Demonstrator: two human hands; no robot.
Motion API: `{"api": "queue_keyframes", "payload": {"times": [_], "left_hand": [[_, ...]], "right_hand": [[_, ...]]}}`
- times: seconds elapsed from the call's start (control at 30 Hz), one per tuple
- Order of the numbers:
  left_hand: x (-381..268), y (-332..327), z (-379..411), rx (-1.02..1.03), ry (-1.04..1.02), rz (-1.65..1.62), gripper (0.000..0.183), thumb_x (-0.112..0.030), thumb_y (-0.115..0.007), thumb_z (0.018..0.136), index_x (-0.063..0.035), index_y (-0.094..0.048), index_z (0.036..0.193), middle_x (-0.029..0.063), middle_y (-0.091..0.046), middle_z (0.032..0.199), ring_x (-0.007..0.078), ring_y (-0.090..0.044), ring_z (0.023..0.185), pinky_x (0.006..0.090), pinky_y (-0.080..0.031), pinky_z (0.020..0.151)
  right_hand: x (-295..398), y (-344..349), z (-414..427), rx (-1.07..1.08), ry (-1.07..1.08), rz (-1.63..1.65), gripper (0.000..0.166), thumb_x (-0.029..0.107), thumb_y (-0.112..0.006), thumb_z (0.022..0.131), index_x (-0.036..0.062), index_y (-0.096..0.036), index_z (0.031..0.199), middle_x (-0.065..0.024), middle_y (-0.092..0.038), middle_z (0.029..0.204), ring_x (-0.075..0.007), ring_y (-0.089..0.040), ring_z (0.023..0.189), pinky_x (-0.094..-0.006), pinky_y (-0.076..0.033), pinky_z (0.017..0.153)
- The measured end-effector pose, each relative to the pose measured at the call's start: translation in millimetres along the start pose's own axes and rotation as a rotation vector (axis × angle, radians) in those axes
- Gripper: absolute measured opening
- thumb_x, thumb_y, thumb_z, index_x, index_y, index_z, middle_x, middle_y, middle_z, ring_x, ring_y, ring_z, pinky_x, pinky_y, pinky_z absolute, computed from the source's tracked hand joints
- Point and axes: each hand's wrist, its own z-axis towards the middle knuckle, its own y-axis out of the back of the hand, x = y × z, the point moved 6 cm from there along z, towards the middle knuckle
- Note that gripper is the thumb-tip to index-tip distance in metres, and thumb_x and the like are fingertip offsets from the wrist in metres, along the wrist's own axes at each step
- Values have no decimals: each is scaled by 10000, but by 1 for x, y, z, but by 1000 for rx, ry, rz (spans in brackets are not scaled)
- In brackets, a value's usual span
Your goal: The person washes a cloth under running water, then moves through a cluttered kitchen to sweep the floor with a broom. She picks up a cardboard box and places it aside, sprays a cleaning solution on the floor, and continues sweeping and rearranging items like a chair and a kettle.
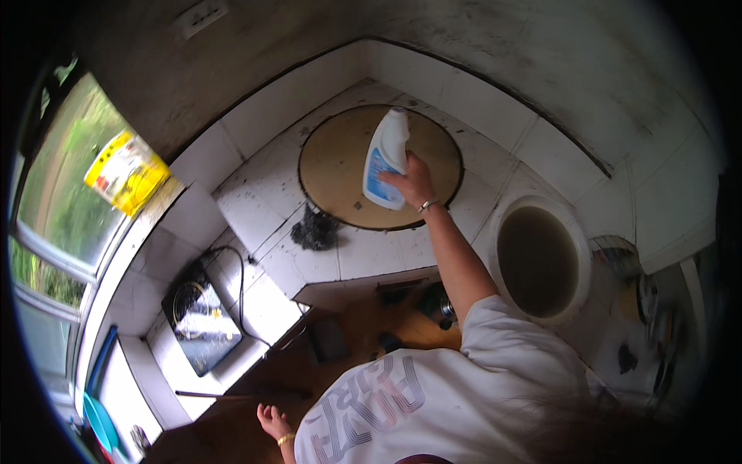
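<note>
My right hand grips a white plastic bottle with a blue label, holding it over a round tan board set in the white tiled counter. Down at the lower left, my left hand hangs beside my body with fingers loosely curled and nothing visible in it. On the tiles at the near left edge of the round board lies a dark, tangled scouring pad or clump. A large white tub of murky water stands to the right of my right forearm.
An induction cooktop with a black cord lies on the left counter. A yellow bucket stands on the window sill. At the lower left is a teal basin. Blurred items, among them a wire basket, stand at the right.
</note>
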Motion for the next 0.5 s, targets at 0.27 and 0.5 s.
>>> {"api": "queue_keyframes", "payload": {"times": [0.27,0.5], "left_hand": [[-49,-38,-8,168,-156,-139,320,-29,-490,702,-60,-406,1009,13,-467,797,55,-439,612,150,-368,459],[-148,-101,-46,583,-300,-221,626,-52,-613,610,-75,-277,1138,74,-409,1033,142,-383,957,252,-340,779]], "right_hand": [[92,-61,-48,430,83,245,372,120,-628,562,-6,-462,869,-78,-538,791,-155,-509,726,-256,-397,664],[140,-161,-182,1108,248,192,452,154,-634,557,24,-430,940,-103,-500,845,-203,-489,770,-268,-386,690]]}}
